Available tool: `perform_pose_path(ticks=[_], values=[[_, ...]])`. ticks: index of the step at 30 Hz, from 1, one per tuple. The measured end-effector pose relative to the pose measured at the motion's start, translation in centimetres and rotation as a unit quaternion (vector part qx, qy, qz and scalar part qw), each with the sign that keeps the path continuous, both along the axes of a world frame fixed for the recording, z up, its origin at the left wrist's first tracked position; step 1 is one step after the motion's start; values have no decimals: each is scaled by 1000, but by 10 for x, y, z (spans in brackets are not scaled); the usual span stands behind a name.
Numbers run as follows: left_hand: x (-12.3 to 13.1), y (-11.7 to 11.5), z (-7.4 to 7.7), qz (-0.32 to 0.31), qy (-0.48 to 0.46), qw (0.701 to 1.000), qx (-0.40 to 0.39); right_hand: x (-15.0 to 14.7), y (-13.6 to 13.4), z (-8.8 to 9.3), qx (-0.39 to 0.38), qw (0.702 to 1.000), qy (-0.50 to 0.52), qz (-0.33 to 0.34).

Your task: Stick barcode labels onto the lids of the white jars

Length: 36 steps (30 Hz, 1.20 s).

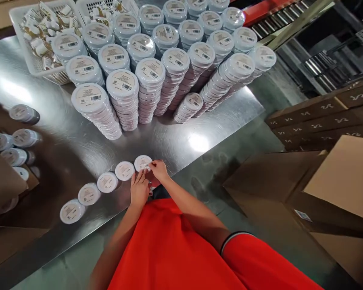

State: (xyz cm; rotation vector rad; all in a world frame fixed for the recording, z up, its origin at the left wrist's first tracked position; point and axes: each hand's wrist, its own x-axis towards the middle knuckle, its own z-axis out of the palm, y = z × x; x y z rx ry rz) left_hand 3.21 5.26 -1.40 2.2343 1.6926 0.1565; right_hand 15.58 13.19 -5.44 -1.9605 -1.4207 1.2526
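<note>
Near the table's front edge, several white round jars (125,171) with printed labels facing up stand in a slanting row. The last jar on the right (142,162) is between my hands. My left hand (140,189) reaches over its near edge, fingers stretched and fingertips touching its labelled top. At its right edge my right hand (159,170) is closed in a pinch, thumb and forefinger by the label's barcode. Whatever lies between those fingertips is too small to make out.
Tall stacks of labelled white round containers (122,83) fill the table's back. White plastic baskets (59,72) of small bottles stand behind them. An open carton (6,169) with jars is at left. Open boxes (329,209) and stacked cartons (317,117) stand right, past the metal table's (181,149) edge.
</note>
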Motion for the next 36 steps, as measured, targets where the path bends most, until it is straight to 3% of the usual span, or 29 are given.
perform_pose_path(ticks=[4, 11, 19, 24, 27, 29, 31, 33, 36], values=[[-1, 1, 0, 4, -13, 1000, -5, -5, -1, 8, -22, 999, -33, -17], [-2, 1, -4, 21, -47, 999, -11, -13, -13, 20, 18, 996, -87, 3], [-3, 4, 0, 33, -58, 997, -33, -7, -4, 15, 36, 998, -28, -50], [-4, 4, 5, 89, -154, 984, -34, 5, 3, 30, 1, 999, -43, -24], [-3, -3, 15, 205, -283, 937, -6, 8, -14, 46, 46, 999, 8, -18], [-4, -9, 24, 296, -362, 883, -16, 6, -31, 56, 58, 987, 142, 38], [-6, -14, 32, 357, -414, 837, -41, 1, -46, 63, 30, 957, 273, 91], [-10, -17, 37, 377, -443, 811, -63, -6, -55, 68, 9, 940, 328, 94], [-17, -21, 40, 375, -487, 784, -85, -16, -60, 72, 23, 941, 330, 71]])
